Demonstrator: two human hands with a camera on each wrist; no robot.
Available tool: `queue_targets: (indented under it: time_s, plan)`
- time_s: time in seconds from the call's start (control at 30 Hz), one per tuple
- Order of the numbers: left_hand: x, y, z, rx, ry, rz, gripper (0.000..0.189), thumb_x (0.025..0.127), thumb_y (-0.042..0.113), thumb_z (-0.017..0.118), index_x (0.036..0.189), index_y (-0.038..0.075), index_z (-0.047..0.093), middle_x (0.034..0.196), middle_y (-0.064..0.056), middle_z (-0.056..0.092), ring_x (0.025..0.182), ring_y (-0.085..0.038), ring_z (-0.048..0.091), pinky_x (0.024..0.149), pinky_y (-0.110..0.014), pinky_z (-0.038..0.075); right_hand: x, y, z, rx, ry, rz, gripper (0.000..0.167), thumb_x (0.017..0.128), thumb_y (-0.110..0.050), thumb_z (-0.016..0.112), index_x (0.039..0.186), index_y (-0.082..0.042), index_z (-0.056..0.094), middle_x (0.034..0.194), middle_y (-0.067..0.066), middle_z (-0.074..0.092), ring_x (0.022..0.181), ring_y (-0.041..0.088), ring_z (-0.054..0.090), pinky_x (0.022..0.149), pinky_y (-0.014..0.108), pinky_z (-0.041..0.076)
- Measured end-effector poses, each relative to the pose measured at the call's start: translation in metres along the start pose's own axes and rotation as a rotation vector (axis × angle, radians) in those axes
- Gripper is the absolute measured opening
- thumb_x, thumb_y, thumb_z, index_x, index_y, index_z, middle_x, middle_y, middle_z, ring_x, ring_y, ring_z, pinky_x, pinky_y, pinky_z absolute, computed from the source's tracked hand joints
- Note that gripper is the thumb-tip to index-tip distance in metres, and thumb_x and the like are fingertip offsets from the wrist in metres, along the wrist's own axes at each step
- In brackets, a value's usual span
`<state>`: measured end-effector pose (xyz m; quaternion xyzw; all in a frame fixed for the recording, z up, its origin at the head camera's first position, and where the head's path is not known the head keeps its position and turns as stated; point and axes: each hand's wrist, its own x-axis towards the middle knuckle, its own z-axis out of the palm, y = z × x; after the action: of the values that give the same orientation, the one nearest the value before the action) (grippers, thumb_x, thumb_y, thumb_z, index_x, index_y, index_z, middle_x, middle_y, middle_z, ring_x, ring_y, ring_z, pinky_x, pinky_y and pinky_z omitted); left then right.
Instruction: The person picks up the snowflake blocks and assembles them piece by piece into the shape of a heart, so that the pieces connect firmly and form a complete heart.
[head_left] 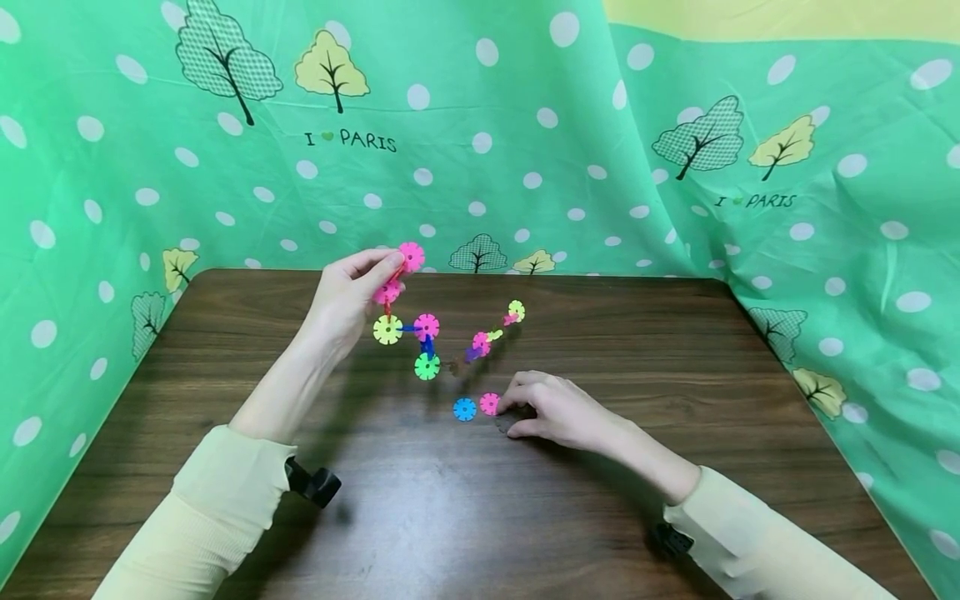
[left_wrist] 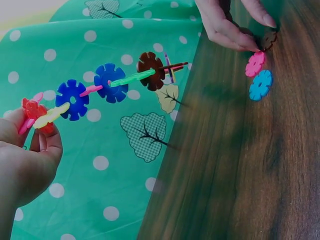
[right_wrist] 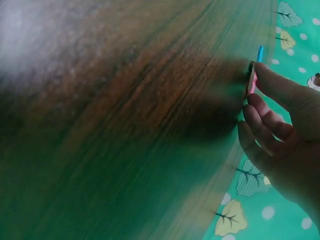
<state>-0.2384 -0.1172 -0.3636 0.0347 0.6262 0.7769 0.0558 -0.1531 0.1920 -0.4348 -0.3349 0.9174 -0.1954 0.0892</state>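
Note:
My left hand (head_left: 347, 298) is raised near the table's back edge, thumb and fingers pinching one end of a chain of notched plastic discs (head_left: 387, 330). Pink, yellow, green, blue, red and brown discs slot into one another edge to edge. From the grip the chain (left_wrist: 72, 100) sags and stretches to the right, its far end a small yellow-green disc. My right hand (head_left: 558, 410) is low at the tabletop, pinching a brown disc (left_wrist: 270, 40) between thumb and fingertips. Right beside those fingertips lies a loose pink disc (head_left: 490, 404), with a blue disc (head_left: 464, 409) to its left.
The dark wooden table (head_left: 420, 517) reaches back to a green dotted cloth (head_left: 480, 167) printed with trees, which hangs behind it and along both sides. A black strap device (head_left: 313, 483) sits at the left sleeve, another (head_left: 672, 540) at the right.

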Motion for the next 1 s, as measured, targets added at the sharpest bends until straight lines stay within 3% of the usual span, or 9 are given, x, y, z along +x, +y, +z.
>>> queue_targets:
  time_s: [0.17,0.3,0.53,0.73,1.0]
  plan:
    - [0.0,-0.001,-0.001,0.004,0.0,-0.002,0.02,0.095,0.025,0.075,0.111,0.012,0.075,0.084,0.006,0.072,0.067,-0.006,0.061,0.06,-0.015,0.05,0.002,-0.001,0.002,-0.003,-0.003,-0.002,0.022,0.085,-0.021,0.085,0.106,-0.02,0.077,0.104,-0.007,0.068,0.098,0.011,0.065,0.085,0.032,0.057]
    - [-0.001,-0.004,0.0,0.002,0.001,-0.003,0.017,0.095,0.024,0.075,0.108,0.013,0.076,0.086,0.003,0.073,0.067,-0.006,0.062,0.063,-0.016,0.053,0.004,0.0,0.002,0.038,-0.015,0.007,0.02,0.084,-0.019,0.086,0.099,-0.019,0.073,0.098,-0.006,0.067,0.088,0.012,0.063,0.078,0.027,0.054]
    - [0.0,-0.009,0.007,0.034,-0.022,0.001,0.016,0.097,0.021,0.073,0.109,0.011,0.075,0.086,0.006,0.072,0.07,-0.007,0.064,0.067,-0.017,0.056,0.003,0.007,-0.003,0.177,0.022,0.02,0.013,0.086,-0.014,0.083,0.092,-0.017,0.072,0.088,-0.007,0.069,0.079,0.004,0.058,0.073,0.022,0.053]
    - [0.001,-0.011,0.012,0.052,-0.041,0.015,0.019,0.098,0.02,0.072,0.113,0.01,0.075,0.084,0.007,0.071,0.07,-0.006,0.063,0.066,-0.017,0.054,0.002,0.009,-0.022,0.282,0.139,0.046,0.01,0.088,-0.011,0.081,0.095,-0.017,0.078,0.089,-0.006,0.075,0.081,0.004,0.063,0.074,0.023,0.055]
    - [0.002,-0.012,0.023,0.106,-0.084,0.043,0.028,0.098,0.021,0.071,0.118,0.002,0.073,0.087,0.006,0.072,0.07,-0.006,0.064,0.068,-0.018,0.055,0.014,0.004,-0.052,0.452,0.358,0.041,0.007,0.093,-0.003,0.074,0.099,-0.005,0.076,0.094,0.008,0.073,0.075,0.014,0.073,0.07,0.028,0.062]
